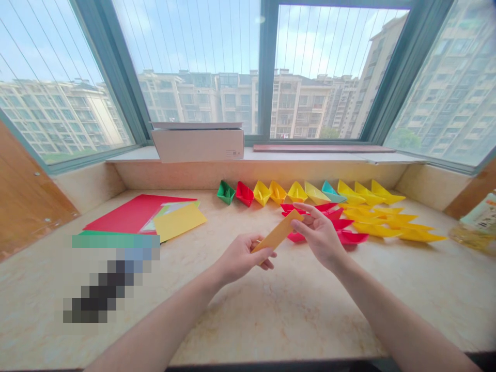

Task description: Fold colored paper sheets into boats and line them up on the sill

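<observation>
Between my two hands, raised over the counter, is a narrow folded strip of yellow paper [278,231], tilted up to the right. My left hand [245,257] pinches its lower left end, thumb on top and fingers beneath. At the upper right end, my right hand [318,231] grips it between thumb and fingers. Just behind the right hand lie several red paper boats [351,237], partly covered by that hand. To their right are several yellow paper boats [420,233]. Along the back stands a row of folded boats, with a green boat [225,192] at its left end.
Red paper sheets [135,212] and a yellow sheet [180,222] lie on the left of the stone counter [248,320]. A blurred-out patch [110,281] hides something in front of them. A white box [197,144] sits on the window ledge. A clear container [475,227] stands far right.
</observation>
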{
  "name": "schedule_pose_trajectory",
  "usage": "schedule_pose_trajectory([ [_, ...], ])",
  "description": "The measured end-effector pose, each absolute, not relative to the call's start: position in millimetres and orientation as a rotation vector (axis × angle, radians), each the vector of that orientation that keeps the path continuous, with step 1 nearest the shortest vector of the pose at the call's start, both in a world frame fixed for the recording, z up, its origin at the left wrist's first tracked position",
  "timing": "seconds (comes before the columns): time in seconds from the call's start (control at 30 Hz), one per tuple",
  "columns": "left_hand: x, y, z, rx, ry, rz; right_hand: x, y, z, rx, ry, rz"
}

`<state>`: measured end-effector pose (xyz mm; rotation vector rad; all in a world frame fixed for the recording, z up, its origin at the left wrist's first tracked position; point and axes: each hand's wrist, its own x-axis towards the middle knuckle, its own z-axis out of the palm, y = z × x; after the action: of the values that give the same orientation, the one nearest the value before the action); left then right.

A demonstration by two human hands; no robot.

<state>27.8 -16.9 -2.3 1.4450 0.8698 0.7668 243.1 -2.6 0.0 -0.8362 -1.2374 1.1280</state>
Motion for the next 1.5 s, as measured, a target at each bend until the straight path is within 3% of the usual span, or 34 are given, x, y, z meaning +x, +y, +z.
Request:
schedule_pose_trajectory([
  [0.3, 38.0, -23.6, -10.6, 1.398, 0.751, 0.756, 221.4, -16.4, -8.7, -0.722, -1.492, 1.287],
  [0.93, 32.2, -25.8, -10.6, 1.487, 0.789, 0.554, 230.7, -18.1, 4.8, -0.833, -1.195, 0.967],
  [1.2, 34.8, -28.9, -9.4, 1.348, 0.727, 0.651, 229.7, -15.3, -1.4, -0.733, -1.473, 1.260],
  [1.5, 35.9, -26.9, -11.1, 1.280, 0.741, 0.669, 230.0, -13.1, -4.9, -0.877, -1.390, 1.187],
])
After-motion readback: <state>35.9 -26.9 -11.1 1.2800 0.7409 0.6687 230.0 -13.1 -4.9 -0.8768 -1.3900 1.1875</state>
